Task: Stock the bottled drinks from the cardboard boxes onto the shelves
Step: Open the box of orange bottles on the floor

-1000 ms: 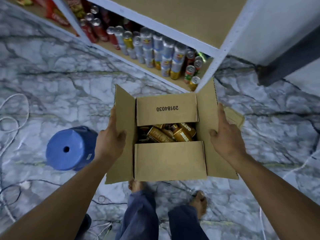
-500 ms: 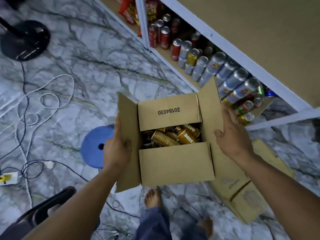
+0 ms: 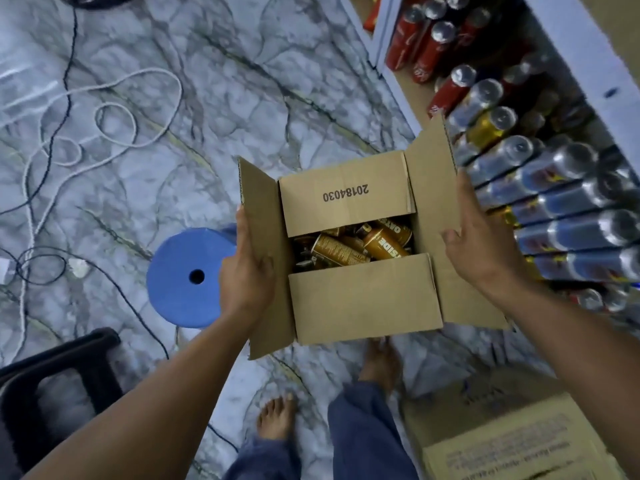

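- Marble floor [image 3: 242, 98] spreads out below.
- Shelf [image 3: 568, 43] at right holds rows of cans [image 3: 571, 233].
- Cardboard box [image 3: 363, 296] is held above the floor, flaps open.
- Blue stool [image 3: 183, 275] stands just left of it.
- Left hand [image 3: 246, 275] and right hand [image 3: 485, 244] each grip a side flap.
- Brown bottles [image 3: 349, 247] lie inside the box.

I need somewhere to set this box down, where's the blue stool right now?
Head view, left of centre: the blue stool stands on the floor, partly hidden behind the left hand gripping the cardboard box.

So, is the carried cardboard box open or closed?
Open: on the cardboard box the side flaps stand up, and brown bottles show between the other two.
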`<state>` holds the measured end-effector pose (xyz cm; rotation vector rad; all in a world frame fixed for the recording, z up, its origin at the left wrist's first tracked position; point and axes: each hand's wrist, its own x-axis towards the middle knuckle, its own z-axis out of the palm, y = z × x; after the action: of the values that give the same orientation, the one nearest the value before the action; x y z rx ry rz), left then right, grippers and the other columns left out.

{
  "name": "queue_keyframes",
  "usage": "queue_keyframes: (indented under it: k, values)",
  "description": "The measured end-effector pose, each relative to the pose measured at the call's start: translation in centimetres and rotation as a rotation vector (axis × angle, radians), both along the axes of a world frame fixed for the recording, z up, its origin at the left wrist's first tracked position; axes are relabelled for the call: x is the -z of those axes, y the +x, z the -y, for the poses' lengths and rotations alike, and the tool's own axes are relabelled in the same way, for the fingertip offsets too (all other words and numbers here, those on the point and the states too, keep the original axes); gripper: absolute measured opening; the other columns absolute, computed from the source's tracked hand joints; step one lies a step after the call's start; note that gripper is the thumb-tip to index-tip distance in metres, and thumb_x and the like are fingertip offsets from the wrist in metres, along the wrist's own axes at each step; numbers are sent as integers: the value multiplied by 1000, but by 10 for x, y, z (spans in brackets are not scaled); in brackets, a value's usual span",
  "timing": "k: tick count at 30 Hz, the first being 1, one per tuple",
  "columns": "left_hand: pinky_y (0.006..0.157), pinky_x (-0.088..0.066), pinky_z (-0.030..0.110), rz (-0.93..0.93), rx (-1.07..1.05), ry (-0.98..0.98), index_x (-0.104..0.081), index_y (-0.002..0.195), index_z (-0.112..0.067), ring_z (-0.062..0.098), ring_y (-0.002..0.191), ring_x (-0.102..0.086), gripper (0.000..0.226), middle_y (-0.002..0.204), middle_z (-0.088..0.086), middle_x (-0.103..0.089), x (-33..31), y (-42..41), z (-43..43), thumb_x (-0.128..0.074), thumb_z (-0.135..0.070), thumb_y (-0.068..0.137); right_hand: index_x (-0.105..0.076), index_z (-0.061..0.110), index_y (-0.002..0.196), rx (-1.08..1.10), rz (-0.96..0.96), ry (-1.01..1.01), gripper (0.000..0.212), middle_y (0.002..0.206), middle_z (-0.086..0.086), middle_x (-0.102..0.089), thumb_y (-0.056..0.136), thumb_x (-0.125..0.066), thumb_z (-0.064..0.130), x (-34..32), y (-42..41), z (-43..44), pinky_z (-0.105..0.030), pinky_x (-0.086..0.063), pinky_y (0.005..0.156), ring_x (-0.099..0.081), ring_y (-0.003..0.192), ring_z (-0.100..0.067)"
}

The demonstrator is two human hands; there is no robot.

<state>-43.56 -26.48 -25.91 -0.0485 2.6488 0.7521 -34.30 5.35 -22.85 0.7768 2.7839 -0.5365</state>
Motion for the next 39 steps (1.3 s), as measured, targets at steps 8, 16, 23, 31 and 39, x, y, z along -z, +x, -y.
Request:
queue_keyframes:
  k: [8,16,23,31,39]
  values:
    - [49,-36,32,-5,-139,-29,7,162,-38,26,57,-50,88,70,12,-56,53,-20,-33,-51,-16,100,0,25,163,-113,51,13,89,122,-39,-57,99,-61,17,50,-65,-31,-51,-51,81,-56,105,-52]
    - [47,-28,27,4,-220,6,4,164,-31,19,51,-48,85,64,-2,-50,73,-22,-55,-51,-14,101,0,27,164,-133,68,-17,88,122,-39,-57,100,-60,17,81,-85,-51,-49,-50,79,-59,98,-49]
    - [52,-31,25,-13,-289,46,2,163,-37,4,59,-43,85,87,-2,-52,72,-12,-63,-55,-18,103,-1,27,163,-113,40,-11,88,131,-41,-52,100,-62,18,91,-79,-62,-54,-48,91,-50,118,-57]
    - [73,-40,34,18,-315,22,5,162,-40,11,68,-50,90,110,4,-62,80,-14,-56,-59,-24,101,-4,22,163,-104,-8,-40,89,131,-41,-52,99,-64,14,90,-78,-73,-55,-47,93,-50,118,-56]
    - [95,-49,48,-97,-120,-205,6,163,-25,35,143,-38,104,170,4,0,81,-12,-56,-69,-40,93,-15,26,163,-262,-64,112,91,167,-12,-15,91,-71,19,103,-74,-75,-52,-55,79,-50,129,-44]
